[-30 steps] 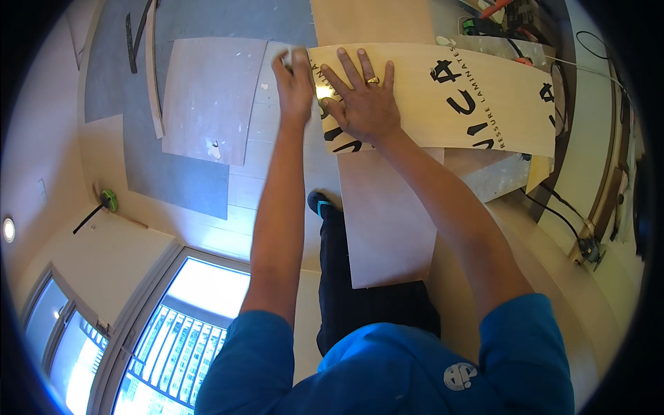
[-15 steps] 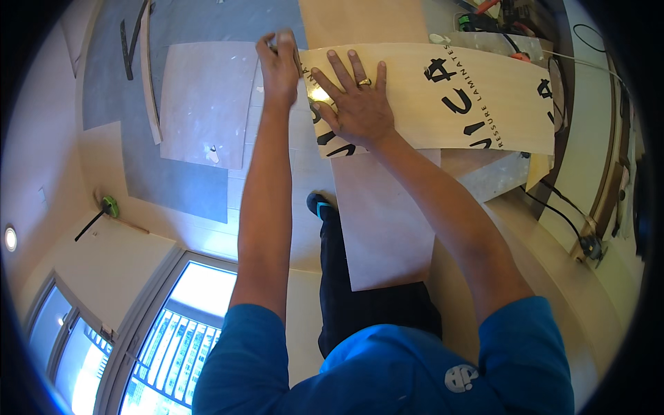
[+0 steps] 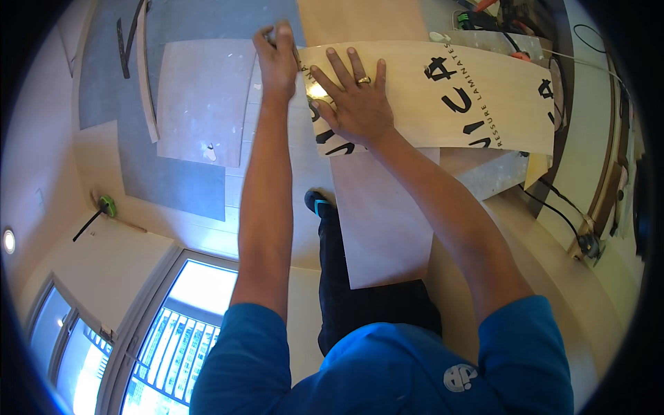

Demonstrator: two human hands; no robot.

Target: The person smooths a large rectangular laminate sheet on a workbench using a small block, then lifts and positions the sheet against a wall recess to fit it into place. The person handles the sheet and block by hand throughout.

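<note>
A cream laminate sheet [image 3: 408, 97] with large black lettering lies across the work surface. My right hand [image 3: 356, 104] rests flat on its left part, fingers spread, a ring on one finger. At the sheet's left short edge, near its far corner, my left hand [image 3: 278, 66] is closed around a small flat thing. Only a narrow dark edge of that thing shows beside the fingers, so its kind cannot be made out. A plain pale sheet [image 3: 384, 221] sticks out from under the laminate toward my legs.
Another pale sheet [image 3: 204, 100] lies on grey sheeting [image 3: 183, 187] at the left, beside a long narrow strip [image 3: 146, 76]. Tools and cables [image 3: 477, 21] crowd the far right. A green-and-black tape measure [image 3: 107, 205] lies far left. A black cable [image 3: 560, 211] hangs at the right.
My left hand has shifted slightly away from me along the sheet's left edge, still closed. My right hand stays flat in the same place on the laminate.
</note>
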